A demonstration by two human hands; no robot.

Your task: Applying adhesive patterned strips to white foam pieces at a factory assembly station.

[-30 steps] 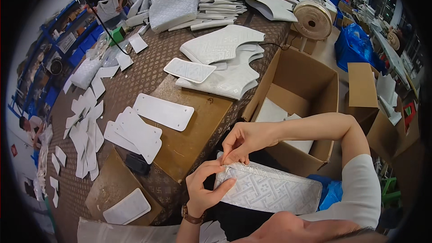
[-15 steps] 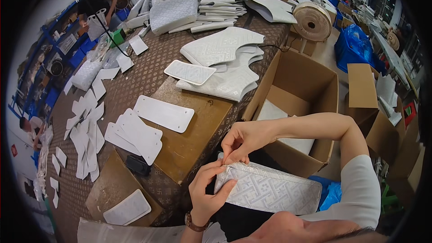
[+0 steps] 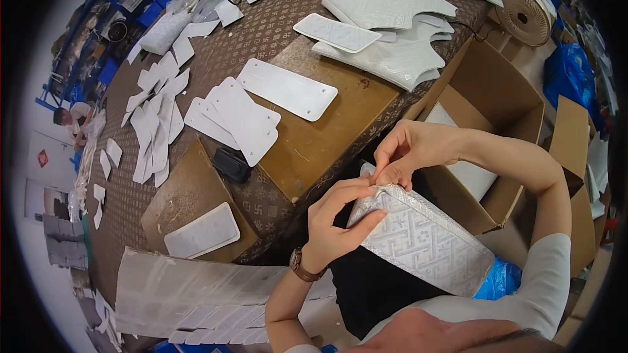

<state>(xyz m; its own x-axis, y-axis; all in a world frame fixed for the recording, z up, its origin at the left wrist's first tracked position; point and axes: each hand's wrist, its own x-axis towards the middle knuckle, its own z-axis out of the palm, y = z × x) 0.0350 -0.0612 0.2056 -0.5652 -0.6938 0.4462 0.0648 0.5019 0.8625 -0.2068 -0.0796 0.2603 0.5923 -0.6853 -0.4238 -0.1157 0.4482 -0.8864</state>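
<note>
A white handbag body [image 3: 428, 242] with a raised, shiny lattice pattern lies tilted across my lap. Its upper left corner is gripped by my left hand [image 3: 333, 225], thumb on the patterned face and fingers along the edge. At that same corner my right hand [image 3: 415, 150] pinches the seam edge between thumb and fingertips. Whatever lies between those fingertips, beyond the bag's edge, is too small to tell. On the table nearby are several white oblong panels with rounded corners [image 3: 288, 88].
Stacked white patterned bag pieces [image 3: 392, 10] lie toward the back of the table [image 3: 275, 26]. A black object [image 3: 231, 165] sits beside brown boards [image 3: 294, 137]. An open cardboard box [image 3: 523, 117] stands to my right, near a fan [image 3: 525, 14]. Loose white pieces [image 3: 154, 127] cover the left.
The view has shifted, so the table's things appear farther right, most of them higher. Both hands keep their hold at the bag's corner, with little change in the fingers.
</note>
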